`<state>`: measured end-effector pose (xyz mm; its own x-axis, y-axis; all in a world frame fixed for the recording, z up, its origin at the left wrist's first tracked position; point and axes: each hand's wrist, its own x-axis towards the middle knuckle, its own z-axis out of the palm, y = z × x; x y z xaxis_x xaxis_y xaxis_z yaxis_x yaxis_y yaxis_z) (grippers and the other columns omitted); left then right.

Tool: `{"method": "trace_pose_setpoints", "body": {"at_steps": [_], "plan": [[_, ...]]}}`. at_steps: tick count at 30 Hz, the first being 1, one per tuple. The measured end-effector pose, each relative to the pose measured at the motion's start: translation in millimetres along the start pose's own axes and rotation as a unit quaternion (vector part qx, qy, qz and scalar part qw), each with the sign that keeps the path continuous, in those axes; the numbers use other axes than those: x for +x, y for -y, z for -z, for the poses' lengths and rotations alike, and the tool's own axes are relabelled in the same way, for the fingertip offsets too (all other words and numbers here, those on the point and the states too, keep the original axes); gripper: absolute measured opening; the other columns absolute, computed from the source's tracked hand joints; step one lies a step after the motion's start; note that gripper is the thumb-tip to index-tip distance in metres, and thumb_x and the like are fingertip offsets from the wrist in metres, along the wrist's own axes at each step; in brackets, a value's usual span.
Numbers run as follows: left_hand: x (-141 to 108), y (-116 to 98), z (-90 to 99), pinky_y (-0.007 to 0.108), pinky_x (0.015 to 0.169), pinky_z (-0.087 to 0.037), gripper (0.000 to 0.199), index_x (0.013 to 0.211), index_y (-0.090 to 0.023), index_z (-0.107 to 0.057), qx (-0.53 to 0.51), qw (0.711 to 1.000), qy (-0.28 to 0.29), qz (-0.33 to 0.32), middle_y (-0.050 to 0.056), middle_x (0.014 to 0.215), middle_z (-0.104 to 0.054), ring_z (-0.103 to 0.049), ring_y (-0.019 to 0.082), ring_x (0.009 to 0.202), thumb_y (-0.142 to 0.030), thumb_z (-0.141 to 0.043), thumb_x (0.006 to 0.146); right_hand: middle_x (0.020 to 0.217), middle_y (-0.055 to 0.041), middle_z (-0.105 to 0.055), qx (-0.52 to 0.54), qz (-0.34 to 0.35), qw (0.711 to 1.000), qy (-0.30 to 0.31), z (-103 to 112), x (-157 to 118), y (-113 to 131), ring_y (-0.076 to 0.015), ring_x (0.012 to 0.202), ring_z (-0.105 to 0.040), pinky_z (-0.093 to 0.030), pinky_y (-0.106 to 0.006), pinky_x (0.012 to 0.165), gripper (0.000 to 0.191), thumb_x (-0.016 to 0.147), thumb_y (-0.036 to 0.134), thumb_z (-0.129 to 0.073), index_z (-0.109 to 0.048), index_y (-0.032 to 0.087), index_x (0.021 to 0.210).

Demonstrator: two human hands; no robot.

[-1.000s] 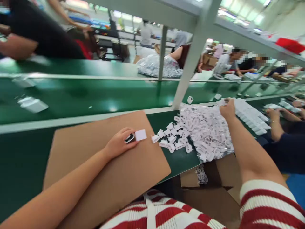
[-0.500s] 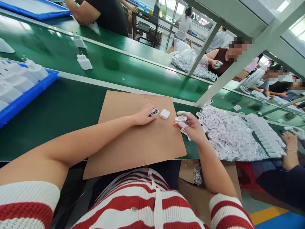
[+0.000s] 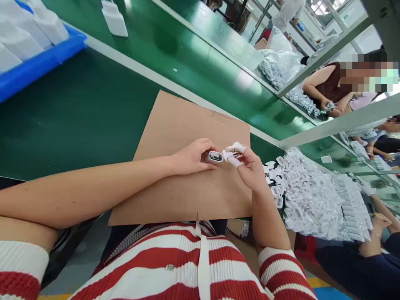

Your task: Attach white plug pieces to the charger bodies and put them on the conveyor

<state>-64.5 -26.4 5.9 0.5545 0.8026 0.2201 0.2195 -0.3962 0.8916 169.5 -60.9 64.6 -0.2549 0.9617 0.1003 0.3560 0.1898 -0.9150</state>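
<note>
Right hand has come in beside the housing, pinching a pronged cap; left hand cups the charger housing. Light, stiff plastic, I'd guess: hold its sides.

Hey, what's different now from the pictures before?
The right hand moved left, away from the heap, up to the left hand. It now holds a white part with pins. The loose white block between the hands no longer shows. The left hand still holds the open case over the cardboard, and the heap stayed on the right.
</note>
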Motion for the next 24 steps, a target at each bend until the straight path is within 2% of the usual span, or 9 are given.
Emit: {"method": "trace_pose_setpoints", "body": {"at_steps": [4,8,10,13,15,18,20,22,24], "plan": [[-1,2,6.8,0.04,0.095,-0.052,0.027,0.108,-0.02,-0.074,-0.018,1.0,0.023,-0.01,0.008,0.11,-0.069,-0.065,0.025,0.104,-0.041,-0.071,0.091,0.114,-0.0028,-0.069,0.059,-0.022,0.997,-0.049,-10,-3,-1,-0.0168,0.091,-0.071,-0.064,-0.034,0.079,0.025,0.09,0.033,-0.076,-0.072,0.032,0.115],[-1,1,8.0,0.039,0.097,-0.05,0.031,0.11,-0.019,-0.073,-0.03,0.999,0.018,-0.014,0.008,0.111,-0.07,-0.064,0.026,0.106,-0.042,-0.075,0.089,0.107,-0.0023,-0.065,0.077,0.021,0.997,-0.02,-13,-3,-4,-0.0207,0.103,-0.071,-0.064,-0.039,0.088,0.016,0.087,0.029,-0.08,-0.073,0.03,0.101],[0,1,8.1,0.039,0.095,-0.05,0.032,0.108,-0.019,-0.073,-0.03,0.999,0.019,-0.007,0.008,0.109,-0.07,-0.064,0.026,0.104,-0.044,-0.075,0.089,0.108,-0.0023,-0.067,0.035,0.045,0.998,-0.027,-13,-3,-4,-0.0195,0.102,-0.071,-0.064,-0.037,0.088,0.017,0.089,0.027,-0.078,-0.073,0.031,0.104],[0,2,8.3,0.038,0.092,-0.05,0.031,0.106,-0.018,-0.073,-0.029,0.999,0.022,-0.001,0.008,0.106,-0.069,-0.063,0.025,0.101,-0.045,-0.072,0.09,0.127,-0.0053,-0.069,-0.062,0.042,0.995,-0.062,-11,-4,2,-0.0184,0.103,-0.071,-0.063,-0.037,0.091,0.037,0.093,0.028,-0.073,-0.064,0.033,0.128],[0,2,8.3,0.038,0.091,-0.05,0.032,0.105,-0.018,-0.073,-0.032,0.999,0.018,-0.003,0.008,0.106,-0.069,-0.063,0.025,0.101,-0.045,-0.072,0.089,0.126,-0.0057,-0.071,-0.138,0.06,0.987,-0.055,-10,-5,10,-0.0181,0.098,-0.072,-0.063,-0.036,0.089,0.039,0.093,0.029,-0.074,-0.062,0.032,0.13],[0,2,8.0,0.037,0.089,-0.05,0.03,0.103,-0.018,-0.073,-0.038,0.999,0.015,-0.002,0.008,0.105,-0.069,-0.063,0.025,0.099,-0.044,-0.073,0.088,0.106,-0.0028,-0.076,-0.265,0.146,0.953,-0.003,-10,-3,22,-0.018,0.089,-0.07,-0.06,-0.034,0.082,0.025,0.095,0.022,-0.071,-0.067,0.029,0.119],[0,2,7.8,0.036,0.087,-0.051,0.028,0.1,-0.018,-0.073,-0.041,0.999,0.016,-0.003,0.008,0.104,-0.068,-0.063,0.024,0.098,-0.043,-0.073,0.088,0.104,-0.0041,-0.077,-0.336,0.197,0.921,0.029,-13,2,27,-0.0207,0.093,-0.069,-0.059,-0.036,0.082,0.026,0.097,0.016,-0.066,-0.067,0.028,0.12],[0,2,7.9,0.036,0.086,-0.05,0.026,0.096,-0.018,-0.072,-0.042,0.999,0.014,-0.009,0.008,0.101,-0.068,-0.063,0.024,0.096,-0.043,-0.073,0.088,0.107,-0.0063,-0.077,-0.373,0.219,0.901,0.043,-17,6,28,-0.0232,0.098,-0.069,-0.058,-0.038,0.085,0.031,0.098,0.014,-0.062,-0.066,0.027,0.126],[0,1,8.2,0.035,0.084,-0.049,0.025,0.091,-0.018,-0.07,-0.039,0.999,0.011,-0.014,0.007,0.097,-0.066,-0.062,0.024,0.093,-0.043,-0.072,0.089,0.106,-0.0066,-0.077,-0.38,0.218,0.898,0.045,-21,9,26,-0.0232,0.097,-0.069,-0.058,-0.038,0.084,0.032,0.1,0.016,-0.061,-0.066,0.027,0.13]]}}
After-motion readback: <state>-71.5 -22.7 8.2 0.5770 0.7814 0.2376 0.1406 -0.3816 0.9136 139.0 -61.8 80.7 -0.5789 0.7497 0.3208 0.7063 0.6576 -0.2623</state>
